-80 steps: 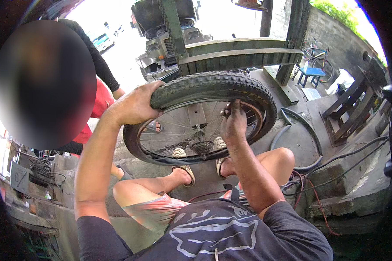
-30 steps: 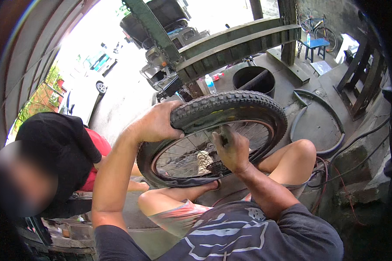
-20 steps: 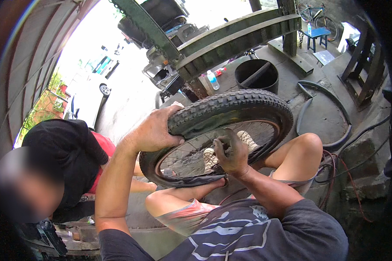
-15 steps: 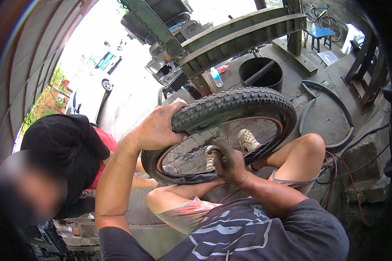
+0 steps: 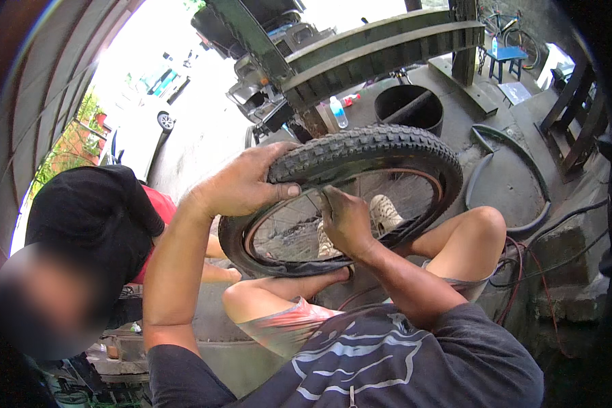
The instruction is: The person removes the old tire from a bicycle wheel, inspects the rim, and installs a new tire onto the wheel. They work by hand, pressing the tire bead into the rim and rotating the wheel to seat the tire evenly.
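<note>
At the frame's centre, our left hand clamps the round, black, knobbly rubber tyre while our right hand curls at its inner edge, grip unclear, apparently working that edge, so next we likely need steady support.

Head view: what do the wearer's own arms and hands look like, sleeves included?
Short charcoal fabric sleeves, matching a charcoal T-shirt with pale line print, end above bare forearms. The left hand and right hand wear no gloves; no watch shows. Dark smudges mark the right hand's fingers.
</note>
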{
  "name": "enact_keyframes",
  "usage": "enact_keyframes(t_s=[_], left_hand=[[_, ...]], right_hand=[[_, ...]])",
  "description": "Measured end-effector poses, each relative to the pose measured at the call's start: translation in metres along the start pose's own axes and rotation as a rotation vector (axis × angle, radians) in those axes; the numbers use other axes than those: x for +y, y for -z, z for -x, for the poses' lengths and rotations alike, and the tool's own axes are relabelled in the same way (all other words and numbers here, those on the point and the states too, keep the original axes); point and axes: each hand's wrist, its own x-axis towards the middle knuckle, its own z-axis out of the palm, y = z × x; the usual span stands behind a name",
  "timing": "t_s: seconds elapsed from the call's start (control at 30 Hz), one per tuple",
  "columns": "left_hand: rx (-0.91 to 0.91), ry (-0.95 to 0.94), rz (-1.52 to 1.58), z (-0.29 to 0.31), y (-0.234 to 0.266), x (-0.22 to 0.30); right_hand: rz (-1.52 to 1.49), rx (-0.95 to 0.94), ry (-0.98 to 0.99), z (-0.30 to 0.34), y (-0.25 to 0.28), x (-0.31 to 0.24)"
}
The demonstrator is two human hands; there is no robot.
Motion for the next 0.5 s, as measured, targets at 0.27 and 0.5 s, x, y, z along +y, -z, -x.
enact_keyframes(t_s=[0.27, 0.5], left_hand=[[-0.019, -0.06, -0.079, -0.001, -0.012, -0.006], [0.145, -0.004, -0.126, 0.006, -0.023, -0.011]], right_hand=[[0.134, -0.079, 0.032, -0.005, 0.018, 0.002], [0.224, -0.014, 0.38, -0.029, 0.129, -0.057]])
